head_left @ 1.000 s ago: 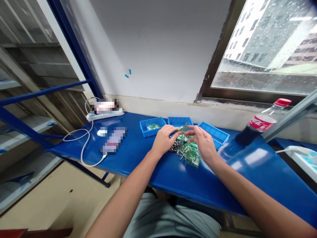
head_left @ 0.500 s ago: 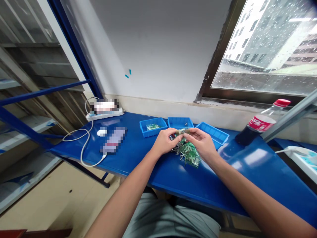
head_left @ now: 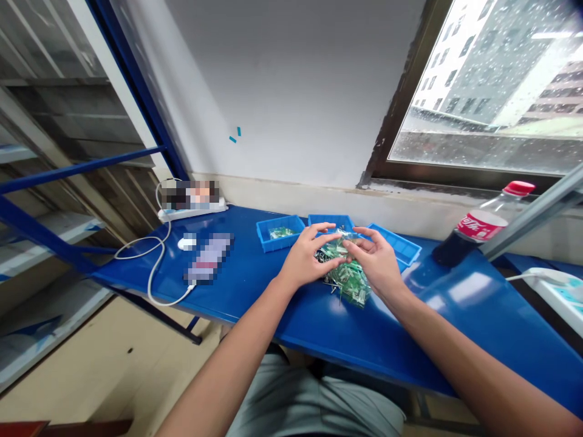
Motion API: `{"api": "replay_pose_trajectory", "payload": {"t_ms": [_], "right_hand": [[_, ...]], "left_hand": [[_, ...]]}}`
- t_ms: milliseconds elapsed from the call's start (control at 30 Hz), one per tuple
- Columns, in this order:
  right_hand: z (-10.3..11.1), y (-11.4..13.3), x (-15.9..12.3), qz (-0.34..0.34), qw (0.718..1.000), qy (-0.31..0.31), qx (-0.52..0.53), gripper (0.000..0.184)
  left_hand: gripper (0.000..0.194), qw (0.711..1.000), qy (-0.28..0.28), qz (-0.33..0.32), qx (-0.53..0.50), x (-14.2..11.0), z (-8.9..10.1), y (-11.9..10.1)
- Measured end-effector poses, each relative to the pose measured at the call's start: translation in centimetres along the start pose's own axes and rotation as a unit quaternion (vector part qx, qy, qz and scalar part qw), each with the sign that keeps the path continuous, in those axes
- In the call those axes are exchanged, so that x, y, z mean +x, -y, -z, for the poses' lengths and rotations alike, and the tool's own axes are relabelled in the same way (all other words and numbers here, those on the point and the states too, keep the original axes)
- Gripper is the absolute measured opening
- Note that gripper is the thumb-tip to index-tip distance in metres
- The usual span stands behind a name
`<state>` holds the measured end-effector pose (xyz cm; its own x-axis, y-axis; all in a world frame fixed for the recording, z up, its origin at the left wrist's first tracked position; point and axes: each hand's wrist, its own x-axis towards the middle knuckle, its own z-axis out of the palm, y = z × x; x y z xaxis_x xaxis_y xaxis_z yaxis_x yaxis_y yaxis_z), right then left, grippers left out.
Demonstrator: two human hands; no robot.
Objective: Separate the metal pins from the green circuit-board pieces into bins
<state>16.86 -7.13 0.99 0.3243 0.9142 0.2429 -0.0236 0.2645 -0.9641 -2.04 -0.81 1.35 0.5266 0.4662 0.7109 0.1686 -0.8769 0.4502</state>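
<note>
A pile of small green pieces and thin metal parts (head_left: 348, 280) lies on the blue table, under and between my hands. My left hand (head_left: 303, 258) is at the pile's left side, its fingers spread and the thumb pointing over the parts. On the right side, my right hand (head_left: 376, 258) has its thumb and forefinger apart above the pile, with nothing clearly held between them. Some small pale and shiny bits show just beyond the fingertips, too small to name. My hands partly cover the pile's far side.
Behind the pile stand a left blue tray (head_left: 280, 241) with small pieces inside, a middle blue tray (head_left: 330, 220) and a right blue tray (head_left: 405, 249). A cola bottle (head_left: 478, 227) is at right. A phone (head_left: 209, 258) on a white cable (head_left: 155, 285) lies left.
My hands held a small pale strip between their fingertips above the pile. Now the fingers have opened and spread apart, and the strip is out of their grasp.
</note>
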Motion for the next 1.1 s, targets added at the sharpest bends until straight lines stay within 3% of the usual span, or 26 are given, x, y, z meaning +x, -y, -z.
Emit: {"api": "replay_pose_trajectory", "payload": {"t_ms": [100, 200, 300, 467, 567, 767, 900, 1000, 1100], "right_hand": [[0.2, -0.2, 0.1, -0.001, 1.0, 0.01, -0.013, 0.062], [0.3, -0.5, 0.1, 0.004, 0.999, 0.02, -0.041, 0.045], [0.2, -0.3, 0.0, 0.014, 0.997, 0.042, -0.059, 0.044], [0.2, 0.5, -0.3, 0.098, 0.977, 0.013, -0.188, 0.041], [0.2, 0.7, -0.5, 0.132, 0.971, 0.017, -0.199, 0.033], [-0.2, 0.3, -0.5, 0.046, 0.993, 0.043, -0.104, 0.04], [0.0, 0.1, -0.3, 0.014, 0.998, 0.014, -0.058, 0.052], [0.3, 0.0, -0.1, 0.004, 0.999, 0.016, -0.033, 0.063], [0.3, -0.1, 0.0, -0.001, 1.0, 0.026, -0.014, 0.051]], "left_hand": [[0.042, 1.0, 0.008, -0.009, 0.013, -0.1, -0.3, 0.5], [0.033, 1.0, -0.024, -0.001, 0.019, -0.1, -0.4, 0.9], [0.018, 0.998, -0.054, 0.012, 0.005, 0.1, -0.3, 0.8], [0.017, 0.996, -0.039, 0.06, -0.049, 0.4, 0.1, -0.1], [0.019, 0.994, -0.025, 0.082, -0.062, 0.4, 0.1, -0.3], [0.041, 0.988, -0.018, 0.121, -0.091, 0.2, -0.1, 0.0], [0.04, 0.996, -0.031, 0.057, -0.053, 0.1, 0.0, 0.0], [0.039, 1.0, -0.006, 0.015, -0.02, 0.0, 0.0, -0.1], [0.049, 1.0, 0.015, 0.0, -0.007, 0.0, -0.1, 0.1]]}}
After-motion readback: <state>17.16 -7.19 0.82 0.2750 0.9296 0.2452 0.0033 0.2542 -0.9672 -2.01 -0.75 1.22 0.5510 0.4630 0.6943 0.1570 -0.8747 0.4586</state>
